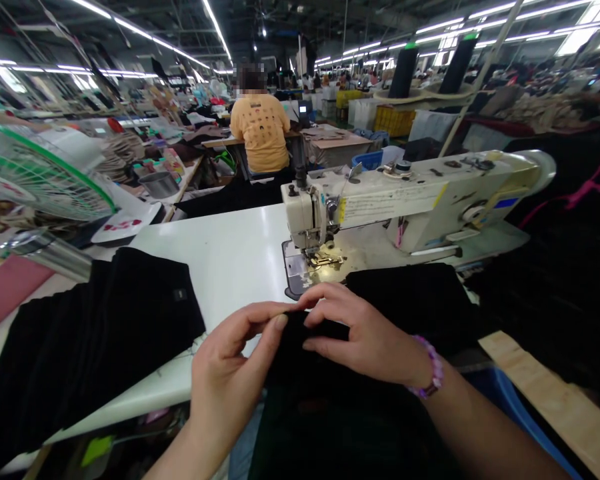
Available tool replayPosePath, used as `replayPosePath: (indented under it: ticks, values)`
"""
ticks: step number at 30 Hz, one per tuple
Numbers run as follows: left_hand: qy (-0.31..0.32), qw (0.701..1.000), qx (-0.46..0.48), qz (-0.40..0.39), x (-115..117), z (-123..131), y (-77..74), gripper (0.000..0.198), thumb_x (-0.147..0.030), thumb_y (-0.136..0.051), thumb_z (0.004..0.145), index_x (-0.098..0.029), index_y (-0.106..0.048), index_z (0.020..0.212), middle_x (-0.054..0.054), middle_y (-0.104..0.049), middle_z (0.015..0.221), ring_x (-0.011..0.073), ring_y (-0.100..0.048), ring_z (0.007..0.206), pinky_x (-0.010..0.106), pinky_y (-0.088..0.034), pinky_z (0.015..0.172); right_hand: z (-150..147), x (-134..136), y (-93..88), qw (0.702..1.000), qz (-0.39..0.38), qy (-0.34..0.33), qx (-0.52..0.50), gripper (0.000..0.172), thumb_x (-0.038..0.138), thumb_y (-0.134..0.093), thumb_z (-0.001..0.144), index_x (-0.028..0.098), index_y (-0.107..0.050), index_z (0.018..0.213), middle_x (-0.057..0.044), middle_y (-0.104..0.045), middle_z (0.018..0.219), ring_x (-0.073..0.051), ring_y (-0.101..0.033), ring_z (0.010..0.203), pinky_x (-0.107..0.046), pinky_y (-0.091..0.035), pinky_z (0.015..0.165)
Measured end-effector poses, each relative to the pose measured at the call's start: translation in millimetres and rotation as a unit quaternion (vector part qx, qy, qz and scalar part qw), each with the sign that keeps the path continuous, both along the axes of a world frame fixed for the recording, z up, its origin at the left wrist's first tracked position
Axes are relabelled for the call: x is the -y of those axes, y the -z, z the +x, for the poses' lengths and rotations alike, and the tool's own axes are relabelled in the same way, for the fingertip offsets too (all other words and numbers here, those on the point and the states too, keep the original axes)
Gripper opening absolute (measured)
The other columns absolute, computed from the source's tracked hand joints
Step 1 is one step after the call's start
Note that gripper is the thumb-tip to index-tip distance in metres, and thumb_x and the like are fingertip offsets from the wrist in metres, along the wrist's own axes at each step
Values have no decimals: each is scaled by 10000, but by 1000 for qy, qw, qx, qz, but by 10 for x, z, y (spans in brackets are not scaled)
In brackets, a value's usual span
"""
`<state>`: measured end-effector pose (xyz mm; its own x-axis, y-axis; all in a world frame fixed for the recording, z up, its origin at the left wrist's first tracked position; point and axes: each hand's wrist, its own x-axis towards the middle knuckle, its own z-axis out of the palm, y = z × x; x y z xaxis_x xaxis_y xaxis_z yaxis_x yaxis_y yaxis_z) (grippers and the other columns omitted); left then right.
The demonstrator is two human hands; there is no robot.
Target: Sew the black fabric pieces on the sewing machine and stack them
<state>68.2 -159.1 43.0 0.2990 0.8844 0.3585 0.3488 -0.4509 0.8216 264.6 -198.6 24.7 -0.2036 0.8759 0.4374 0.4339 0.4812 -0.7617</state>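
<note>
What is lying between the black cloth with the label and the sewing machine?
The white tabletop lies between the labelled cloth and the machine, as the head view shows.

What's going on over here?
Someone is working black cloth by hand in front of a sewing machine. The left hand pinches its edge between thumb and fingers; the right hand is at the same edge, its grip unclear. The held edge is not under the needle. More black cloth lies on the left of the table.
</note>
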Motion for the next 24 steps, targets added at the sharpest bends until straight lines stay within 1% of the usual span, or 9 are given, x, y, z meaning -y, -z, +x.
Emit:
replayPosePath:
  ticks: [4, 6, 9, 12, 14, 17, 20, 22, 24]
  values:
    - [-91, 993, 61, -41, -47, -88, -43, 181, -409, -705, 857, -242, -743, 913, -8, -770, 900, 157, -693, 798, 234, -561, 742, 105, 24, 97, 995, -32, 45, 80, 96, 244, -773, 830, 200, -692, 854, -52, -698, 1076, -224, -613, 1069, -422, -473, 981]
    - [-118, 987, 84, -65, -90, -137, -14, 237, -437, -741, 818, -224, -733, 922, -2, -758, 874, 156, -681, 768, 233, -560, 717, 157, 50, 143, 995, -44, 73, 49, 98, 286, -749, 856, 203, -702, 877, -60, -700, 1102, -220, -624, 1075, -407, -478, 982]
    - [-126, 978, 126, -111, -129, -178, 75, 295, -458, -763, 791, -210, -706, 940, -15, -715, 771, 140, -651, 685, 209, -540, 613, 170, 82, 180, 994, -49, 87, -43, 116, 318, -667, 918, 209, -700, 942, -63, -699, 1126, -190, -653, 1056, -340, -509, 952]
    - [-126, 968, 172, -134, -114, -175, 146, 303, -457, -764, 792, -217, -681, 958, -35, -680, 718, 113, -606, 595, 182, -494, 514, 115, 91, 195, 991, -38, 99, -84, 109, 309, -637, 931, 216, -691, 955, -46, -714, 1051, -173, -674, 991, -302, -530, 902]
    - [-130, 963, 192, -136, -87, -169, 161, 304, -450, -779, 778, -220, -675, 948, -40, -676, 719, 101, -591, 582, 168, -482, 505, 79, 87, 202, 988, -28, 122, -89, 104, 303, -672, 904, 228, -682, 975, -26, -720, 1004, -167, -683, 938, -292, -537, 876]
    - [-130, 962, 196, -140, -64, -183, 157, 296, -435, -786, 777, -220, -673, 945, -40, -674, 733, 101, -601, 625, 159, -494, 546, 75, 73, 211, 985, 22, 159, -71, 126, 244, -675, 893, 238, -659, 1017, -8, -724, 957, -158, -691, 887, -284, -546, 846]
    - [-133, 964, 186, -133, -81, -201, 156, 280, -433, -759, 806, -222, -664, 966, -42, -645, 731, 99, -570, 609, 166, -464, 516, 102, 54, 208, 981, 114, 157, -29, 113, 181, -621, 924, 237, -656, 1016, -31, -723, 981, -170, -689, 929, -312, -549, 857]
    - [-143, 967, 182, -106, -106, -184, 164, 273, -449, -718, 838, -221, -653, 973, -45, -602, 709, 98, -532, 589, 177, -443, 507, 89, 53, 188, 974, 166, 156, 13, 121, 177, -614, 934, 237, -679, 1016, -60, -707, 1020, -194, -666, 975, -361, -543, 872]
    - [-172, 970, 170, -41, -134, -139, 179, 263, -452, -668, 873, -212, -634, 975, -35, -589, 740, 110, -535, 624, 198, -462, 555, 32, 74, 147, 967, 193, 159, 52, 153, 180, -618, 933, 233, -703, 1048, -81, -687, 1017, -211, -638, 967, -391, -537, 845]
